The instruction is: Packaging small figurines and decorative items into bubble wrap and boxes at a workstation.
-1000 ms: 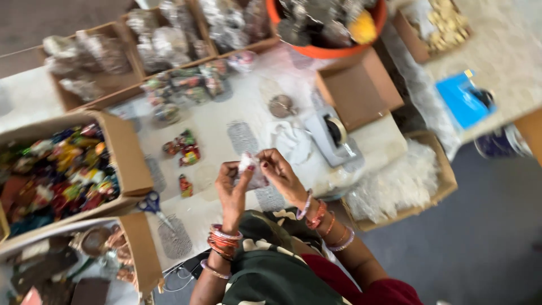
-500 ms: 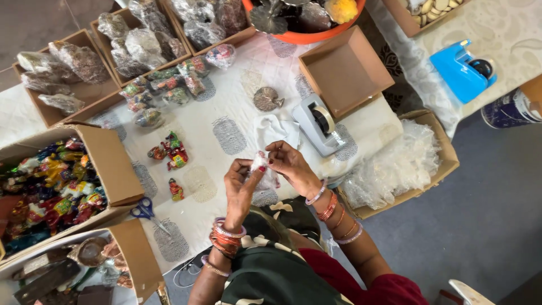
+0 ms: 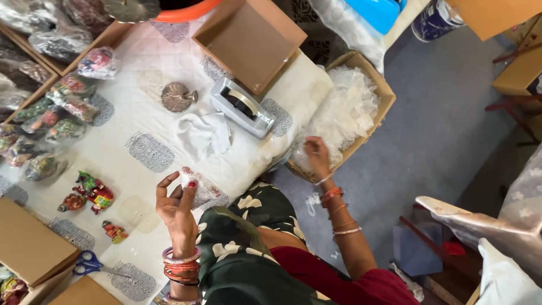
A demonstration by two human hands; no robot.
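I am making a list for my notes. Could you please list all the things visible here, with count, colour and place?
wrapped figurine: one, clear wrap, in left hand
box of clear bags: one, brown, off the cloth's right edge
tape dispenser: one, grey, centre
painted figurines: about four, red-green, left
scissors: one, blue-handled, lower left
empty open box: one, brown, top
left hand: holds the wrapped figurine
right hand: in the clear bags
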